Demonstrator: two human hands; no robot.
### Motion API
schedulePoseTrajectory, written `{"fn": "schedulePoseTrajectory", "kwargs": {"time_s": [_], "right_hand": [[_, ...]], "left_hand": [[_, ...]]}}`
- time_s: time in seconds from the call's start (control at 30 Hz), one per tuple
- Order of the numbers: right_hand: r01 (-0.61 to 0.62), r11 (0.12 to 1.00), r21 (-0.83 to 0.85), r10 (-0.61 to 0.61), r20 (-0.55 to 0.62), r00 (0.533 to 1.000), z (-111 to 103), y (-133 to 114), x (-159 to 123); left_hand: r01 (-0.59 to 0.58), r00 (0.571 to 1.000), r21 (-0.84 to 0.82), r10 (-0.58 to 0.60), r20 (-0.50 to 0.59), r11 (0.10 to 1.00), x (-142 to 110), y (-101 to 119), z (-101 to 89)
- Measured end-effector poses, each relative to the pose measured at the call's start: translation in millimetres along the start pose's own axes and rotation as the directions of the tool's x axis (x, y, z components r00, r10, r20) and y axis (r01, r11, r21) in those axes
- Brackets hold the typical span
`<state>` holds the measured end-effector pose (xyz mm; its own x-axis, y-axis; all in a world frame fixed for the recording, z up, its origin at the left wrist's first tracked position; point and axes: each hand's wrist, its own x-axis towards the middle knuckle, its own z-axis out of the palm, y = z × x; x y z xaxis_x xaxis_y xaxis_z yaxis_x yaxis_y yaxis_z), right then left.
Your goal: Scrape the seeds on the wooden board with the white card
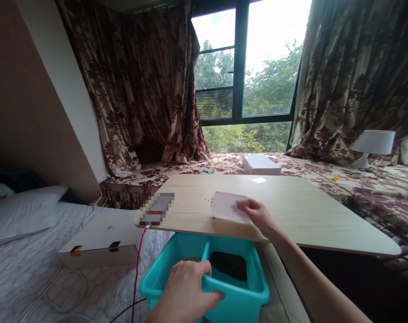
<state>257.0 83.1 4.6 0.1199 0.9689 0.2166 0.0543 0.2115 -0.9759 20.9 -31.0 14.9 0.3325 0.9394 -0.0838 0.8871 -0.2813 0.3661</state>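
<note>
My left hand grips the near rim of a turquoise plastic bin by its middle divider, fingers over the edge and thumb on the outside. A wall splits the bin into two compartments. Dark granular stuff lies in the right one; the left is partly hidden behind my hand. My right hand pinches the right edge of a pale, translucent sheet at the table's surface. Small dark grains are scattered on the wooden tabletop just left of the sheet.
A pixelated phone-like device with a red cable sits at the table's left end. A white box lies on the bed. Another white box and a lamp stand on the window ledge.
</note>
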Motion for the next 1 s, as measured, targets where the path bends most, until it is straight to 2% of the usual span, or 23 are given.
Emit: {"fn": "schedulePoseTrajectory", "kwargs": {"time_s": [0.2, 0.33, 0.47, 0.53, 0.63, 0.73, 1.0], "right_hand": [[0.0, 1.0, 0.004, 0.0, 0.094, 0.996, 6, -2, 4], [-0.06, 0.998, -0.005, 0.06, 0.2, 0.978, -8, -12, -5], [-0.133, 0.99, -0.055, 0.143, 0.308, 0.94, -28, -22, -16], [-0.139, 0.99, -0.035, 0.144, 0.258, 0.955, -35, -22, -17], [-0.08, 0.997, 0.014, 0.08, 0.029, 0.996, -38, -14, -11], [-0.048, 0.999, 0.014, 0.05, -0.111, 0.993, -32, -7, -4], [-0.017, 0.999, -0.038, 0.014, -0.08, 0.997, -13, -12, -4]], "left_hand": [[0.004, 1.0, 0.029, -0.004, 0.004, 1.0, 2, 1, 0.8], [0.001, 1.0, 0.025, -0.002, 0.01, 1.0, 1, 2, 0.5], [-0.002, 1.0, 0.025, 0.002, 0.006, 1.0, 0, 1, 2.1], [-0.004, 1.0, 0.027, 0.004, 0.011, 1.0, 1, 1, 2.7], [-0.008, 1.0, 0.028, 0.008, -0.001, 1.0, 3, 1, 3.4], [-0.003, 1.0, 0.01, 0.003, -0.015, 1.0, 3, 1, 3.8], [-0.008, 1.0, -0.024, 0.008, -0.02, 1.0, 1, -1, 3.7]]}}
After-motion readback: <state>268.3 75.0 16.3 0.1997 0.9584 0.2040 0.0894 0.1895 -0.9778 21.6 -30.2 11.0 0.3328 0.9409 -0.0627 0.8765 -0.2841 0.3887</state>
